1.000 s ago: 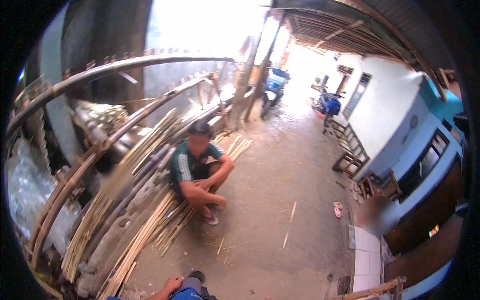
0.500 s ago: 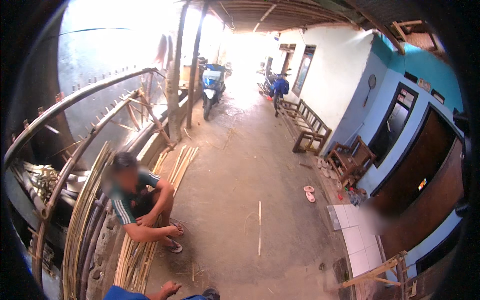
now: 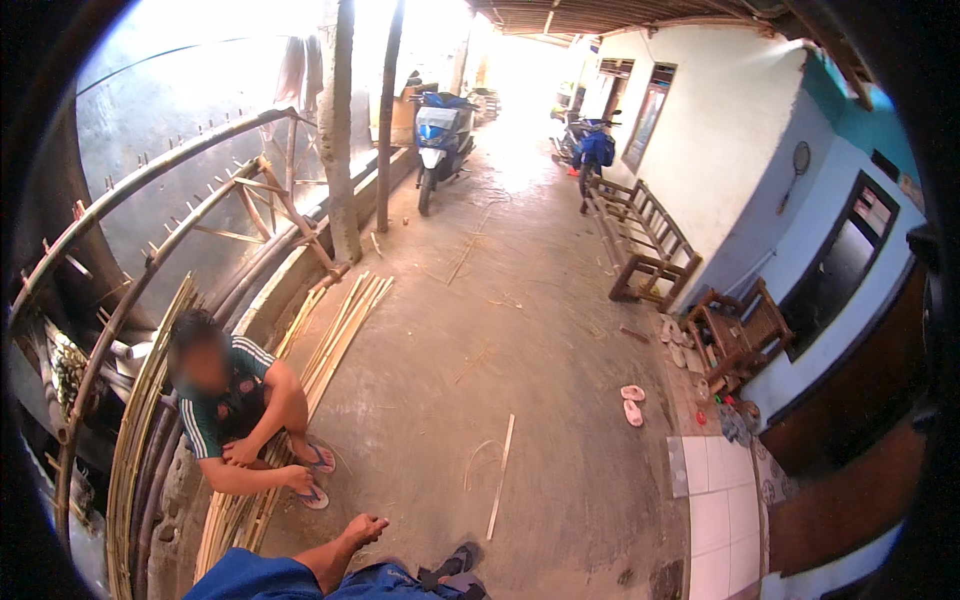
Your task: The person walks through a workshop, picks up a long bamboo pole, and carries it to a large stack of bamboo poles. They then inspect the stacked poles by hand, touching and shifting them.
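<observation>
My left hand [image 3: 366,530] reaches out from a blue sleeve [image 3: 255,578] at the lower edge, over my blue-clad leg. Its fingers are curled in, and nothing shows in them. My right hand is out of the picture. On the floor ahead lies a single pale bamboo strip [image 3: 501,478], apart from my hand, with a thin curled strip beside it. To the left, a pile of long split bamboo strips [image 3: 335,345] runs along the low wall. A person in a green shirt [image 3: 240,385] sits on it, forearms over the knees.
Bamboo racks with pegs [image 3: 150,185] and upright poles [image 3: 125,480] line the left side. A blue scooter [image 3: 440,140] stands farther off. On the right are a bamboo bench [image 3: 645,245], a wooden chair [image 3: 740,325], pink sandals [image 3: 632,405] and a white tiled step [image 3: 720,500].
The view has tilted and turned slightly left. My left hand shows higher and farther right, and more of my leg and foot is visible. The seated person keeps nearly the same pose.
</observation>
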`<state>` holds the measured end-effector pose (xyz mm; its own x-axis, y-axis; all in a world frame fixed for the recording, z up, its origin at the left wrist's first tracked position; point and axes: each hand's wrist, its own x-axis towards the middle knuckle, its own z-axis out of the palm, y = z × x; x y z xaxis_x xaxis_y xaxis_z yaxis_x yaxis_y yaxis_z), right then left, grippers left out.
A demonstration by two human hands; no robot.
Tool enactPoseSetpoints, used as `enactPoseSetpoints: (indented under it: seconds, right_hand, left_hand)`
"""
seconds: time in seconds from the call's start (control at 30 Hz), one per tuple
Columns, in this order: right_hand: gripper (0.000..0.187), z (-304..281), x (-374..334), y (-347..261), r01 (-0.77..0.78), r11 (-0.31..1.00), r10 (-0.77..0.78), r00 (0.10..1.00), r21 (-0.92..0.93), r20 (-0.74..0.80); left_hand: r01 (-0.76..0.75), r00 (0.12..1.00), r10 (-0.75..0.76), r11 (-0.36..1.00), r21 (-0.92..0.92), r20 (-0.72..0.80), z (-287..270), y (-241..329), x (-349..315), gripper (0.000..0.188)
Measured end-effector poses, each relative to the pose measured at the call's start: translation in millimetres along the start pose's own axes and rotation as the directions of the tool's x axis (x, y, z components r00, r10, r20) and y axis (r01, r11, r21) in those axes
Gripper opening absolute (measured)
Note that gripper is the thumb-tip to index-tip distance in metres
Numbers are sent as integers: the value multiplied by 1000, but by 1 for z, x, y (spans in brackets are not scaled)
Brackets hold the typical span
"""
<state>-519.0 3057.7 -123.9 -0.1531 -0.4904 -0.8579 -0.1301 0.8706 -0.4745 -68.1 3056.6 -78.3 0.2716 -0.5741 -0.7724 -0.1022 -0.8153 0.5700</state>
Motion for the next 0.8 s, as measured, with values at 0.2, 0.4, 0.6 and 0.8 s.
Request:
enactPoseSetpoints:
  seconds: [0.2,0.4,0.6,0.8]
  right_hand:
    - [34,-91,81,-176,-87,994,101,973,73,-209]
    - [30,-91,152,-430,344,939,-328,901,7,-285]
    - [33,-22,227,-504,415,891,-439,891,-184,-117]
    - [29,17,206,-460,107,898,-118,993,-427,1]
  left_hand:
    - [-78,989,89,992,95,-115,27,49,6,53]
    - [126,989,-104,964,233,-107,21,105,62,59]
    - [91,991,-64,966,241,-118,-1,189,195,55]
    - [-99,989,65,959,-265,-136,-49,391,308,47]
